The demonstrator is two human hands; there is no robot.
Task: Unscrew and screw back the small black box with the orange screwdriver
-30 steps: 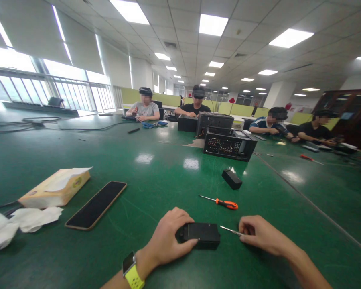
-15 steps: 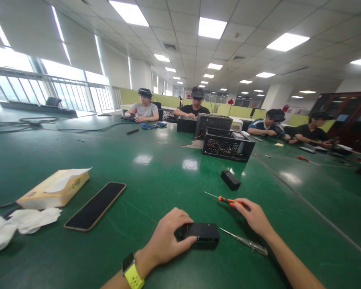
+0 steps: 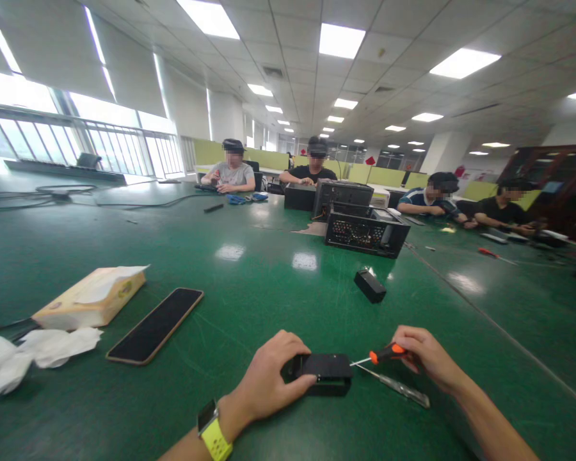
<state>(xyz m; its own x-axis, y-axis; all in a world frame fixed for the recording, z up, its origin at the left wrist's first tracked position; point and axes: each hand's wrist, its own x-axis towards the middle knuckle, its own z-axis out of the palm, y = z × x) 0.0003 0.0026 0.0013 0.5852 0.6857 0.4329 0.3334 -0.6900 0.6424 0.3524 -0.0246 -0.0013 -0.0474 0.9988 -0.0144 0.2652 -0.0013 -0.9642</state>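
My left hand (image 3: 278, 371) grips a small black box (image 3: 329, 371) at its left end, thumb on the near side and fingers over the far side. The box rests on the green table, and a gap shows along its near long side. In my right hand (image 3: 422, 355) is an orange-and-black screwdriver (image 3: 384, 354), held by the handle. Its tip points left and lies at the right end of the box; whether it touches cannot be made out. Below it on the table lies a second screwdriver (image 3: 400, 389) with a clear handle.
Beyond my hands lies another black box (image 3: 370, 286). A phone (image 3: 156, 326), a tissue pack (image 3: 93, 298) and crumpled tissues (image 3: 60, 346) lie to the left. An open computer case (image 3: 365, 232) stands farther back. Several people sit around the table; a red screwdriver (image 3: 492, 253) lies far right.
My right hand has brought the orange-and-black screwdriver down and toward me, its tip now at the box's right end. My left hand still holds the box in place.
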